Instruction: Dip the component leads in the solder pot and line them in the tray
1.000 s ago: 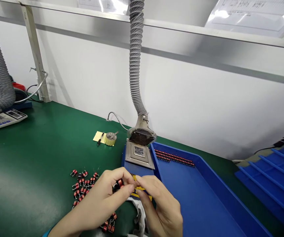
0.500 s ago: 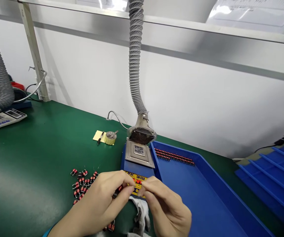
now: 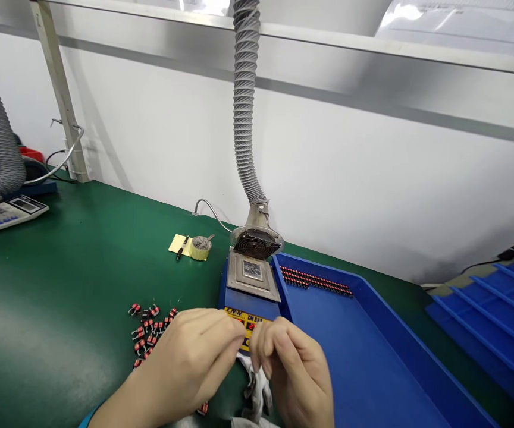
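Low in the middle, my left hand (image 3: 190, 353) is closed, with thumb and fingers pressed together in a pinch. Facing it, my right hand (image 3: 295, 365) is closed too, its fingers curled and the thumb against them. A small gap separates the two sets of fingertips, in front of the yellow display panel of a blue solder pot (image 3: 252, 297). Whatever the fingers hold is hidden. Left of my left hand lies a pile of small red-and-black components with wire leads (image 3: 143, 333). Below the fingertips is a crumpled white-and-grey glove (image 3: 257, 392).
A blue tray (image 3: 350, 351) on the right holds rows of red-and-black components (image 3: 315, 280). An exhaust hood (image 3: 257, 238) on a grey hose stands over the pot. Farther back are a tape roll (image 3: 200, 248), a pen (image 3: 182, 248) and a calculator (image 3: 9, 213).
My right hand has turned and its fingers have curled in more. My left fingers have closed down, covering a small red-and-black piece seen between them before.
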The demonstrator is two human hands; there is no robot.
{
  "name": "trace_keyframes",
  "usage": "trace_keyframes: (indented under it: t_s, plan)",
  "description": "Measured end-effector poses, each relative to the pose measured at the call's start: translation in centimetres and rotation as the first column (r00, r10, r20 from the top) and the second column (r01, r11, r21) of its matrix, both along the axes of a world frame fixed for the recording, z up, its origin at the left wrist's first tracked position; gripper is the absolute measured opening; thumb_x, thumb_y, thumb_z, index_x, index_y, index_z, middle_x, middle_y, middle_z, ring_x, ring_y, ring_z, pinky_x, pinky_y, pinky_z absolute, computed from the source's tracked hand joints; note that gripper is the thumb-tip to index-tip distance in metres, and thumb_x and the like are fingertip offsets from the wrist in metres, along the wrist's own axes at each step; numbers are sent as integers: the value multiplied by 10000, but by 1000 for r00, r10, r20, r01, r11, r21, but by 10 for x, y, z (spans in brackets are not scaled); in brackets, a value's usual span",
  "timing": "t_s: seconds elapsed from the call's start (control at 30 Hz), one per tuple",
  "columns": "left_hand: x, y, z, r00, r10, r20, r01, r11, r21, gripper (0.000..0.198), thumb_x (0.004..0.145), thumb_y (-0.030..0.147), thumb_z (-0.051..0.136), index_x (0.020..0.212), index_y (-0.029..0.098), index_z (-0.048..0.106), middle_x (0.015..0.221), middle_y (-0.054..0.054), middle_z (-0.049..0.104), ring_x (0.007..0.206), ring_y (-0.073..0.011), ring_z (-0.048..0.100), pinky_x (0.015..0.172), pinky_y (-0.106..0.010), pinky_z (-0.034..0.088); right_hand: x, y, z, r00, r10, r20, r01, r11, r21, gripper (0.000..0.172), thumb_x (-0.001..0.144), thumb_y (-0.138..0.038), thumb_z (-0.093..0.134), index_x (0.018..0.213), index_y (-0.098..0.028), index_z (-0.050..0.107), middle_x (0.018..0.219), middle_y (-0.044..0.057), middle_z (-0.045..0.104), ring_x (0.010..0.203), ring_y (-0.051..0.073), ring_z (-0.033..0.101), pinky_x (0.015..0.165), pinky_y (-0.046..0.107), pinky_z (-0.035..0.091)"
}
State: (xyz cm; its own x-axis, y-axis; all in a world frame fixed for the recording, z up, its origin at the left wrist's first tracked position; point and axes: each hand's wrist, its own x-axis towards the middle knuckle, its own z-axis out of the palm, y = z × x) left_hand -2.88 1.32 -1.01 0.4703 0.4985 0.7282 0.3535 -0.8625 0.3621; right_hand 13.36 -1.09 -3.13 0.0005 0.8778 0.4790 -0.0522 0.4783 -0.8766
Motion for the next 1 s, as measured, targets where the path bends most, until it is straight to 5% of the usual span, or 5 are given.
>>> trace_keyframes:
  t_s: [0.1,0.3,0.53,0.83,1.0]
  plan:
    - [-3,-2,4,996,-52,69,66,975,-212,187,957,85,414,870,196,538,732,29,625,602,-95,543,602,-181,411,3,1,3,972,-183,150,139,954,267,111,881,-126,618,897,-217,678,703,22,646,670,160,596,615,286,478]
    - [-2,-2,3,998,-56,26,60,979,-194,206,969,106,391,875,187,556,734,20,631,613,-108,556,625,-195,431,1,0,5,830,-402,387,136,818,558,346,819,41,583,1021,-232,648,788,24,690,757,172,638,694,305,522]
    - [1,2,-2,994,30,-101,-19,994,112,312,956,79,323,799,146,583,597,-11,555,518,-147,452,495,-273,344,-5,2,1,997,-15,77,15,1000,0,418,1006,-268,373,601,-201,448,478,-32,440,445,101,435,451,225,388]
    - [-1,-1,3,997,-55,62,65,983,-170,192,959,74,409,879,198,532,745,25,638,615,-101,558,620,-185,417,-3,0,3,895,-341,287,176,861,477,312,815,21,589,969,-231,693,800,28,706,752,175,646,680,290,515]
    - [3,1,-3,1000,-8,-18,10,994,106,257,964,83,330,857,160,550,601,-1,567,511,-144,458,507,-261,341,-9,1,1,997,71,6,-71,996,-51,380,978,-279,437,610,-197,485,457,-38,437,420,105,442,459,239,394]
